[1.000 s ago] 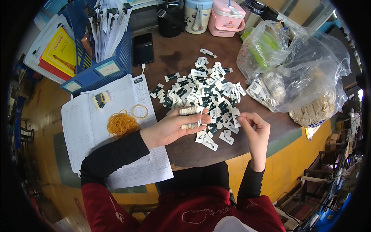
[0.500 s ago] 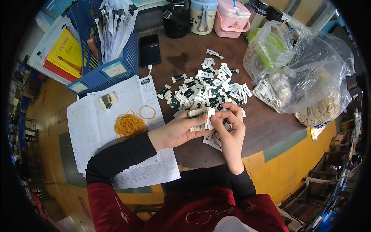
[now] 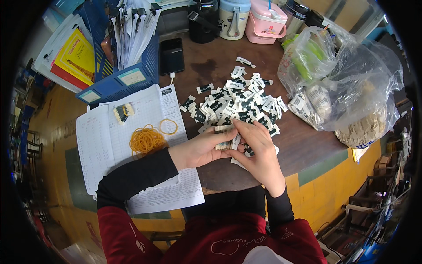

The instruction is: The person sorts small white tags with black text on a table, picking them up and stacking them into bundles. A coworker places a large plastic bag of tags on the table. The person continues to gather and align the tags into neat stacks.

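Observation:
My left hand is closed around a stack of small black-and-white fabric labels, standing side by side with their edges up. Cupped at the stack's right end, my right hand has its fingertips along the upper edge and its thumb at the lower one. A white label face shows at that end between the hands. Just beyond them spreads a loose heap of the same labels, a few of which lie partly under my right hand.
An open notebook at left carries orange rubber bands and a banded label bundle. Behind are a blue file rack, a phone, a flask and a pink container. Clear plastic bags stand at right.
My right hand has gone from pinching the end label to cupping the stack's right end, its fingers now laid along it. My left hand keeps its hold almost unmoved.

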Action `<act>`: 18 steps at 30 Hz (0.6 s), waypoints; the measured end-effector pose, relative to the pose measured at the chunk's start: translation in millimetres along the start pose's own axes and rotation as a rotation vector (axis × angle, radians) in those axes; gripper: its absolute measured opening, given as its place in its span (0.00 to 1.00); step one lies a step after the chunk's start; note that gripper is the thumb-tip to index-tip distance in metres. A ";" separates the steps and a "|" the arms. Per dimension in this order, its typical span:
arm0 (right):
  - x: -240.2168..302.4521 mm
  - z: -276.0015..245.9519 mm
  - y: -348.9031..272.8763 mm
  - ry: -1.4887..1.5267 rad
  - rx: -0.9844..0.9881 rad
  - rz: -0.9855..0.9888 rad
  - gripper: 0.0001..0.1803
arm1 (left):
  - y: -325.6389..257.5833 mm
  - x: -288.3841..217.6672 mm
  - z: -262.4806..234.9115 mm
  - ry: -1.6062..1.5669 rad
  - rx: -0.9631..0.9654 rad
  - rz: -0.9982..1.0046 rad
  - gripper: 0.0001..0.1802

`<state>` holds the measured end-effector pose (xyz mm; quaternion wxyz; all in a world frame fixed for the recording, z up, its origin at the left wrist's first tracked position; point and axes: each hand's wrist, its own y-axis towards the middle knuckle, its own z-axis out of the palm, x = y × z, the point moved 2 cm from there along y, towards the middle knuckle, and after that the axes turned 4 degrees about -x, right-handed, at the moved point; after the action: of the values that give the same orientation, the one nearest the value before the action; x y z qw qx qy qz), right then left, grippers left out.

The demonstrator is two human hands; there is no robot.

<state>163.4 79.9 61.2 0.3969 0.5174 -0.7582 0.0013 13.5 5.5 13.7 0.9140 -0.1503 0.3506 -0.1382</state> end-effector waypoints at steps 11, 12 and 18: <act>-0.8 -0.3 -0.4 0.025 -0.018 0.022 0.45 | -1.9 -0.5 0.9 0.006 0.007 -0.044 0.17; -0.1 -1.2 -0.6 0.014 -0.018 0.003 0.44 | -2.2 -0.5 1.4 0.015 0.014 -0.045 0.17; 2.5 -2.8 -0.7 0.023 -0.012 -0.025 0.43 | -0.7 2.2 0.8 0.014 0.046 -0.058 0.18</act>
<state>165.3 78.7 64.3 0.4087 0.5244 -0.7470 -0.0022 15.6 4.2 13.2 0.9104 -0.1384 0.3491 -0.1738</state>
